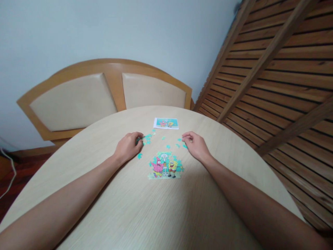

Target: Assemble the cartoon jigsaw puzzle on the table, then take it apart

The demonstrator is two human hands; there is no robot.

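A partly assembled jigsaw puzzle lies flat on the round table, showing a pink starfish, a tall pale figure and a yellow sponge against teal. Its upper outline is uneven. My left hand rests to the upper left with fingers curled, and a teal puzzle piece shows between thumb and fingers. Beside it lies a cluster of loose pieces. On the other side, my right hand has its fingertips drawn together beside a few scattered pieces; whatever they hold is too small to make out.
Behind the pieces lies a printed picture sheet with the same characters. The pale wooden table has a curved far edge. Beyond it are a padded chair back and a white wall. Slatted wood rises at the right.
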